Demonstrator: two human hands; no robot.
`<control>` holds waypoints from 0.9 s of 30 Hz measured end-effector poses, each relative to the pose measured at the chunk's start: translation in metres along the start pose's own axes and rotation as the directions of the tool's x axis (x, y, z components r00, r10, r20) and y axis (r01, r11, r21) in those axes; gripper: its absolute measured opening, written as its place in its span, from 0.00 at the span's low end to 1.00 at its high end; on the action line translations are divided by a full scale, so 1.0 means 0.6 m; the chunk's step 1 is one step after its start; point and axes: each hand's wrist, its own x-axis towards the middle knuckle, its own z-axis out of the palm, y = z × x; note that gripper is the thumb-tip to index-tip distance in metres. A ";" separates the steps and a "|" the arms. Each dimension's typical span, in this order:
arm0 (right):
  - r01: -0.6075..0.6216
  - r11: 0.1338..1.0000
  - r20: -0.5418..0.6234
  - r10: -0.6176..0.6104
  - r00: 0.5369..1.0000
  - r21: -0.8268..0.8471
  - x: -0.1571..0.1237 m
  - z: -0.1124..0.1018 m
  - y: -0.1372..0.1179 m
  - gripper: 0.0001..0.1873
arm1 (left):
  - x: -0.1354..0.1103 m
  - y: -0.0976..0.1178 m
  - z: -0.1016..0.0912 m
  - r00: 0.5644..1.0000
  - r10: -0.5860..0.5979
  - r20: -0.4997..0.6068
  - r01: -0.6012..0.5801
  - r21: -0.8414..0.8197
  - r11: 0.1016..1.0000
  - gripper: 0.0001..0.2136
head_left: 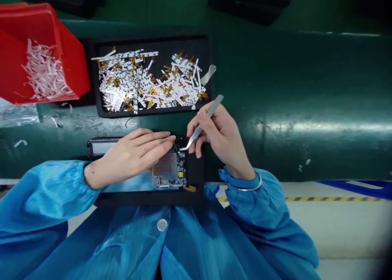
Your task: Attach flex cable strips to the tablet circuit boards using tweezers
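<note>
My left hand [137,153] lies flat across a black tablet-like housing [196,173], its fingertips at the upper edge of a green-and-black circuit board [169,167] with a square metal shield. My right hand [219,137] pinches steel tweezers [206,117], and their bent tip touches the board's upper corner next to my left fingertips. A small amber flexible strip [190,188] sticks out at the housing's lower edge. Part of the board lies hidden under my left fingers.
A black tray [153,41] holds a heap of silver-and-white strips with amber flex tails. A tilted red bin [73,67] of white scraps stands at upper left. All this rests on a green bench; my blue sleeves lie along its front edge.
</note>
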 end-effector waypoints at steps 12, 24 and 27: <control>-0.010 1.000 -0.027 0.010 1.000 0.020 -0.003 0.001 0.001 0.20 | 0.038 -0.004 -0.001 0.989 -0.147 -0.010 0.144 -0.165 0.976 0.07; -0.025 0.999 -0.069 0.023 0.997 -0.031 -0.005 0.002 0.001 0.22 | -0.010 0.014 -0.032 0.991 -0.119 0.060 0.126 -0.120 0.985 0.13; -0.030 0.999 -0.062 0.028 0.998 -0.042 -0.005 0.001 0.001 0.22 | -0.017 0.021 -0.028 0.991 -0.114 0.071 0.119 -0.068 0.991 0.14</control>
